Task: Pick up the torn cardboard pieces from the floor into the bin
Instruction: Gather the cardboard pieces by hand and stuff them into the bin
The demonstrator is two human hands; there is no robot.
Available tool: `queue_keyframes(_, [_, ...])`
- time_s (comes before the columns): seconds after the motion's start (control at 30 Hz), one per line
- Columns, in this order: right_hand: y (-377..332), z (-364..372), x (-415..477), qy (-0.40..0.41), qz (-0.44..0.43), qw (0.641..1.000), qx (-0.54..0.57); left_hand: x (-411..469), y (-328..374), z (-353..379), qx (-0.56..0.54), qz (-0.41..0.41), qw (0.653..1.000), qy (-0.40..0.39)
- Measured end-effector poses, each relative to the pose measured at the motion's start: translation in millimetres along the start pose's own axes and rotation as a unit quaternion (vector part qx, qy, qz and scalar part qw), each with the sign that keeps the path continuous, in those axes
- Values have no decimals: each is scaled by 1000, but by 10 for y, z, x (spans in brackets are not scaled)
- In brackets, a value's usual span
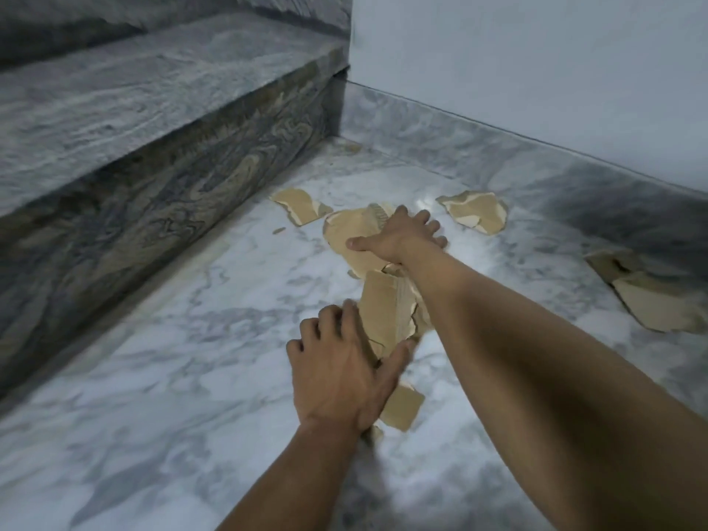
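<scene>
Left hand [337, 373] grips cardboard strip [387, 312] pointing away; right hand [402, 235], fingers splayed, on piece [346, 228]

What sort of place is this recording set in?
Probably indoors at the foot of a staircase: a grey marble step, a polished marble floor strewn with torn cardboard pieces, and a pale painted wall with marble skirting, meeting in a corner.

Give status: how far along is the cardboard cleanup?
Early. No bin in view, so nothing is visibly binned. The left hand grips gathered pieces; the right hand presses on another piece. Left on the floor: a step-side scrap, a wall-side scrap, a far-right scrap.
</scene>
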State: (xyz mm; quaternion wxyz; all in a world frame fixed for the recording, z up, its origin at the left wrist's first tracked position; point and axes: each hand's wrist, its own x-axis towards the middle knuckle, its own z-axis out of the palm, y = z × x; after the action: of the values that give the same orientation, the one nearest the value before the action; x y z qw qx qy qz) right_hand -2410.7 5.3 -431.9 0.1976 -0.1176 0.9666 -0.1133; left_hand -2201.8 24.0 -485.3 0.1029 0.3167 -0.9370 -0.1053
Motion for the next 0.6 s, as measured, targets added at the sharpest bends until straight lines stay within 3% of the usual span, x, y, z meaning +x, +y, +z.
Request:
queue_keyframes(0.17, [48, -176, 40, -86, -13, 994, 74, 108, 61, -20, 22, -40, 999, -22])
queue_keyframes(0.27, [124, -151, -67, -97, -14, 987, 125, 104, 72, -80, 7, -40, 999, -30])
queue_keyframes(0.5, [1015, -536, -465, 64, 57, 984, 158, 216, -37, -298, -123, 3, 988, -96])
queue_keyframes(0.6, [1444, -796, -830, 81, 86, 983, 141, 272, 3, -351, -193, -7, 974, -121])
